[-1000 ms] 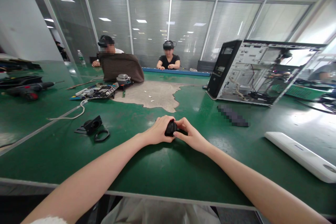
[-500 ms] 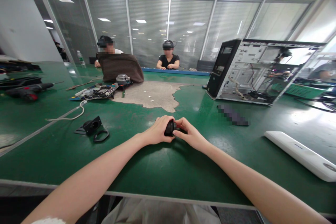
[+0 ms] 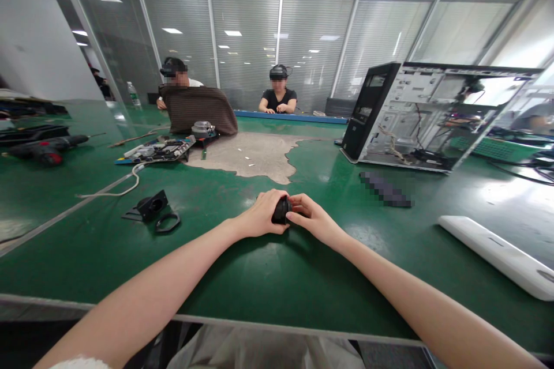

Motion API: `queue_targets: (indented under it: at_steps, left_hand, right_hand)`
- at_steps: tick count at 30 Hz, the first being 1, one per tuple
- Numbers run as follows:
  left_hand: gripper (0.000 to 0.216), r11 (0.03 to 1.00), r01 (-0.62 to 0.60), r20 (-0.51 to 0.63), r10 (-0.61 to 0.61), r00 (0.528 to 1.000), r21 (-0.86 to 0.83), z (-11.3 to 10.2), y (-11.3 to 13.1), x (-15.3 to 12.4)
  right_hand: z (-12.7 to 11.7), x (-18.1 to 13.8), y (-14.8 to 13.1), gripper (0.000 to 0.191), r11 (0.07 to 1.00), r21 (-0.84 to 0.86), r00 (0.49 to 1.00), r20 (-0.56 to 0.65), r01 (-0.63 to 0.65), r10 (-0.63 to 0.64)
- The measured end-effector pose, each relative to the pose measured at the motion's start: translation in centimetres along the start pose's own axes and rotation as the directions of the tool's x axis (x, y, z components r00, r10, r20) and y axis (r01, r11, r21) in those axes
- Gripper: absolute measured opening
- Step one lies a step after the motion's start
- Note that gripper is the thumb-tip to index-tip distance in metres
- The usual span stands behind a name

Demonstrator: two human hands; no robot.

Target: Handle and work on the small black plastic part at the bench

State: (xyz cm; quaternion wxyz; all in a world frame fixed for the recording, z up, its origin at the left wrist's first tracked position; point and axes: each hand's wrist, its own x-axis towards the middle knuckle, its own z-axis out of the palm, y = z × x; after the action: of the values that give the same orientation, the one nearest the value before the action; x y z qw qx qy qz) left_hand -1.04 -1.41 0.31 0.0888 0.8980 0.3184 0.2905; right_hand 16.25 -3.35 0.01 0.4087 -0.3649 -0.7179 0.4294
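Between my two hands is a small black rounded part (image 3: 281,211), just over the green tabletop; its exact kind I cannot make out. My left hand (image 3: 265,213) wraps round it from the left, thumb below and fingers over the top. From the right, my right hand (image 3: 309,213) pinches its near end with thumb and fingertips. Off to the left lie a black bracket with a round opening (image 3: 151,206) and a black ring (image 3: 167,222), apart from both hands.
An opened computer case (image 3: 415,121) stands at right, before a green basket (image 3: 502,150). A long white plastic piece (image 3: 493,253) lies near the right edge. Circuit boards (image 3: 158,150) and a power drill (image 3: 47,149) are at left. Two people sit across the green table (image 3: 259,282).
My right fingers have shifted slightly on the end of the black part. My left hand keeps its hold, and the view has moved a little.
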Motion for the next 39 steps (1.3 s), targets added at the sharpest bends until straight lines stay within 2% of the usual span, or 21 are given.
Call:
queue_targets:
  at_steps: [4,9,14,19,21,25,30,33,36,39]
  left_hand:
    - [0.056,1.0,0.012,0.01,-0.012,1.0,-0.004,0.04,-0.1,-0.04]
    - [0.056,1.0,-0.002,-0.003,0.002,1.0,-0.008,0.14,-0.11,-0.05]
    - [0.053,1.0,0.022,-0.001,-0.022,1.0,-0.018,0.08,-0.02,0.03]
    - [0.053,1.0,0.017,0.0,-0.017,1.0,-0.011,0.02,-0.02,0.0]
    - [0.054,1.0,0.009,-0.002,-0.009,1.0,-0.007,0.02,-0.02,-0.04]
    - [0.056,1.0,0.01,-0.008,-0.01,1.0,-0.012,0.08,-0.03,-0.06]
    - [0.054,1.0,0.025,0.004,-0.025,1.0,-0.016,0.08,-0.05,-0.01]
    - [0.053,1.0,0.02,0.003,-0.02,1.0,-0.014,0.03,-0.05,0.0]
    - [0.053,1.0,0.017,0.002,-0.017,1.0,-0.008,0.03,-0.04,0.0]
    - [0.054,1.0,0.011,-0.004,-0.011,1.0,0.001,0.08,-0.04,0.0]
  right_hand:
    - [-0.15,-0.34,-0.51,0.029,0.998,0.042,0.996,0.07,0.045,-0.048]
    - [0.32,-0.15,-0.54,0.018,0.998,0.06,1.0,-0.018,0.016,-0.015]
    - [0.37,0.23,-0.05,0.026,0.998,0.051,0.997,-0.065,-0.036,0.039]
    - [0.12,-0.1,-0.42,0.026,0.996,0.088,0.999,0.043,-0.007,0.003]
    - [0.18,-0.24,-0.6,0.025,0.994,0.106,0.999,0.052,0.009,-0.014]
    - [0.45,-0.1,-0.5,0.02,0.995,0.095,1.0,-0.021,-0.005,0.007]
    - [0.39,0.3,-0.06,0.027,0.997,0.059,0.996,-0.071,-0.057,0.061]
    - [0.26,0.18,-0.11,0.026,0.995,0.072,0.998,-0.029,-0.062,0.064]
    - [0.27,-0.07,-0.34,0.027,0.99,0.142,0.999,0.034,-0.01,0.006]
    - [0.36,-0.1,-0.45,0.023,0.989,0.148,1.0,0.01,-0.003,0.001]
